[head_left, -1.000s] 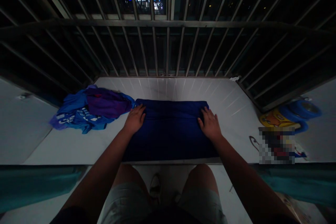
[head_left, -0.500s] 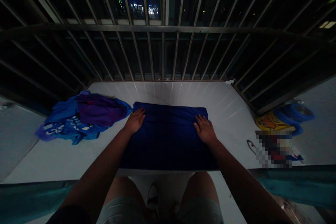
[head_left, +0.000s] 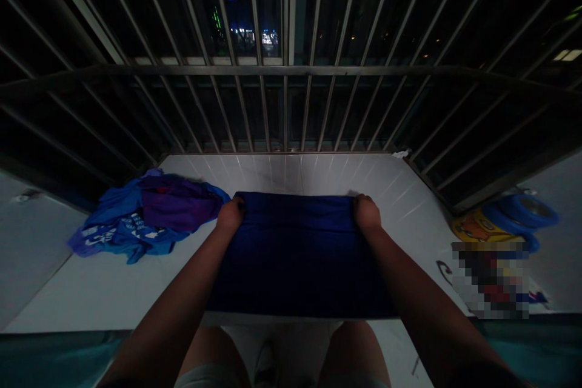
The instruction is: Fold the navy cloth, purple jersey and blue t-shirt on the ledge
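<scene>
A dark blue cloth (head_left: 297, 254), likely a folded garment, lies spread as a rectangle on the white ledge in front of me. My left hand (head_left: 231, 215) is closed on its far left corner, fingers curled round the edge. At the far right corner my right hand (head_left: 366, 212) grips the cloth in the same way. The far edge runs nearly straight between both hands, with slight creases below it. Its near edge reaches the front of the ledge. A heap of crumpled blue and purple clothes (head_left: 177, 203) lies just left of my left hand.
Metal bars (head_left: 286, 70) enclose the far side of the white ledge (head_left: 291, 173), with a dark window behind. To the right stand a yellow container (head_left: 479, 225) and a blue round object (head_left: 527, 212), beside a blurred-out patch. Teal fabric (head_left: 59, 354) hangs below the ledge's front.
Both hands, which lay flat on the cloth with fingers spread, have moved to its far corners and closed on them. The camera view has tilted slightly up.
</scene>
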{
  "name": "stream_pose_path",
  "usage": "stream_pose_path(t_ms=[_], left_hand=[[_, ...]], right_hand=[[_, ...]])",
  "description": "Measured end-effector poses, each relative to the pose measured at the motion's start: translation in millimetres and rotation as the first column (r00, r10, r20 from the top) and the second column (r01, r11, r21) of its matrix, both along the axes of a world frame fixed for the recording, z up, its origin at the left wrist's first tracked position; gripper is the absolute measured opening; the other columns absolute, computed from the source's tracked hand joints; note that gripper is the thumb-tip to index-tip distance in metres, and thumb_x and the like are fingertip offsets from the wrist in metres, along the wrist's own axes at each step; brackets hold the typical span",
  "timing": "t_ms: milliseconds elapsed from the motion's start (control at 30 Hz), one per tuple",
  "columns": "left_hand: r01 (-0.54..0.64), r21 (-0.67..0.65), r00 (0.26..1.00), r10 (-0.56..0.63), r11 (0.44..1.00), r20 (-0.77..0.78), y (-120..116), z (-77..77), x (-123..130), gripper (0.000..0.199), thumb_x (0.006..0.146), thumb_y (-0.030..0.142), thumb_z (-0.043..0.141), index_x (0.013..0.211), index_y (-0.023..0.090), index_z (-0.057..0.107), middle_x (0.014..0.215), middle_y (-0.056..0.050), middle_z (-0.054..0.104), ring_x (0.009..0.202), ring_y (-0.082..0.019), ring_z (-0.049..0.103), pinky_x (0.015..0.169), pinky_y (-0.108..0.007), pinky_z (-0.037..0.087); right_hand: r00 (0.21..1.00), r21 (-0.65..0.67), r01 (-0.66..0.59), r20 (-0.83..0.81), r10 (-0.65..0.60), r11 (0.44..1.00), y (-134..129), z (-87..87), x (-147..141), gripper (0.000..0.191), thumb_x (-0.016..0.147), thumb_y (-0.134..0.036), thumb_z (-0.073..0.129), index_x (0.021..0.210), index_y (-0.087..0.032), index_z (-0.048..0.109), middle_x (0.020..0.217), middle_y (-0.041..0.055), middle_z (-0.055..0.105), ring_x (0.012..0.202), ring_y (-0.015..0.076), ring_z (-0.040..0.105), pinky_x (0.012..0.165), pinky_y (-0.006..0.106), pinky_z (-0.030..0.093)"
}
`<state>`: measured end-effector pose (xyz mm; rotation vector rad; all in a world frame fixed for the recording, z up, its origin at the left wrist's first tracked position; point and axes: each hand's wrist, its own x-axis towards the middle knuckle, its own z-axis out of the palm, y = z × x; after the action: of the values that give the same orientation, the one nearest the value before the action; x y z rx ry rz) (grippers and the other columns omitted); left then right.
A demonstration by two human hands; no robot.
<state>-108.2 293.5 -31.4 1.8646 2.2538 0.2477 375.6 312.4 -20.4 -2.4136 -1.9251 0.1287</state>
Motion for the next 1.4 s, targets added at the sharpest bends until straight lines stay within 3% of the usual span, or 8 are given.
stream_pose_path(t_ms=[200,333,567,700,933,1133,1267,1400], left_hand=[[0.132,0.06,0.991,-0.131,0.989,-0.022,9.6,5.2,-14.7,0.039,0.101,0.021,0.058,0.135,0.016,0.075,0.137,-0.017,0.079,0.125,-0.029,0.077,0.114,-0.038,0.057],[0.311,0.063,0.95,-0.311,0.948,-0.012,43.1,14.5,-18.6,0.057,0.098,0.024,0.065,0.154,0.017,0.066,0.161,-0.013,0.067,0.15,-0.026,0.061,0.129,-0.036,0.044],[0.459,-0.085,0.886,-0.463,0.884,-0.028,93.3,27.4,-21.1,0.026,0.073,0.025,0.087,0.099,0.024,0.085,0.1,-0.006,0.085,0.107,-0.029,0.08,0.099,-0.034,0.059],[0.459,0.014,0.887,-0.457,0.888,-0.064,97.7,46.1,-24.4,0.024,0.083,0.031,0.079,0.104,0.022,0.084,0.106,-0.009,0.081,0.107,-0.03,0.077,0.1,-0.037,0.058],[0.478,0.229,0.878,-0.471,0.848,-0.09,31.0,67.0,-38.6,0.027,0.097,0.026,0.064,0.12,0.022,0.078,0.119,-0.013,0.076,0.12,-0.034,0.068,0.107,-0.046,0.054],[0.522,0.173,0.853,-0.508,0.835,-0.121,-72.7,10.9,-51.3,0.045,0.085,0.003,0.059,0.117,0.026,0.078,0.13,-0.011,0.077,0.122,-0.033,0.071,0.105,-0.05,0.056],[0.512,0.12,0.859,-0.502,0.851,-0.104,-112.0,-15.4,-57.4,0.06,0.081,0.001,0.057,0.13,0.029,0.078,0.149,-0.008,0.073,0.138,-0.032,0.066,0.121,-0.051,0.051],[0.465,0.159,0.884,-0.467,0.871,-0.024,-98.9,-3.4,-44.0,0.048,0.092,0.012,0.054,0.131,0.028,0.078,0.143,-0.008,0.077,0.136,-0.029,0.069,0.127,-0.046,0.05]], right_hand=[[0.995,0.052,-0.099,0.037,0.097,0.994,10.5,-0.2,9.8,0.046,0.113,-0.033,0.047,0.151,-0.014,0.063,0.152,0.0267,0.063,0.138,0.0394,0.062,0.107,0.05,0.055],[0.935,-0.033,-0.351,0.041,0.352,0.936,20.5,-1.0,16.7,0.071,0.107,-0.044,0.065,0.171,-0.019,0.046,0.169,0.0203,0.055,0.153,0.0374,0.05,0.123,0.051,0.045],[0.887,-0.136,-0.453,0.033,0.461,0.881,38.9,5.9,17.7,0.043,0.104,-0.044,0.07,0.143,-0.026,0.075,0.136,0.0126,0.078,0.128,0.0332,0.069,0.105,0.044,0.056],[0.881,-0.006,-0.471,0.036,0.471,0.882,42.3,25.2,17.2,0.039,0.11,-0.041,0.06,0.142,-0.024,0.075,0.141,0.0141,0.073,0.13,0.0296,0.067,0.108,0.039,0.053],[0.805,0.335,-0.571,0.049,0.592,0.749,-1.7,37.8,26.7,0.031,0.106,-0.036,0.064,0.129,-0.025,0.081,0.124,0.0124,0.079,0.112,0.0301,0.071,0.101,0.041,0.053],[0.699,0.283,-0.7,0.082,0.71,0.656,-76.4,-24.6,51.2,0.052,0.089,-0.009,0.065,0.134,-0.031,0.081,0.131,0.0073,0.081,0.118,0.0277,0.073,0.106,0.044,0.056],[0.758,0.149,-0.648,0.033,0.651,0.747,-109.6,-48.7,60.3,0.074,0.084,-0.004,0.055,0.151,-0.031,0.072,0.153,0.0072,0.073,0.137,0.0283,0.068,0.121,0.052,0.05],[0.871,0.03,-0.492,0.006,0.492,0.87,-116.7,-32.5,28.7,0.071,0.091,-0.015,0.053,0.16,-0.029,0.065,0.169,0.0078,0.059,0.159,0.0346,0.05,0.136,0.068,0.025]])
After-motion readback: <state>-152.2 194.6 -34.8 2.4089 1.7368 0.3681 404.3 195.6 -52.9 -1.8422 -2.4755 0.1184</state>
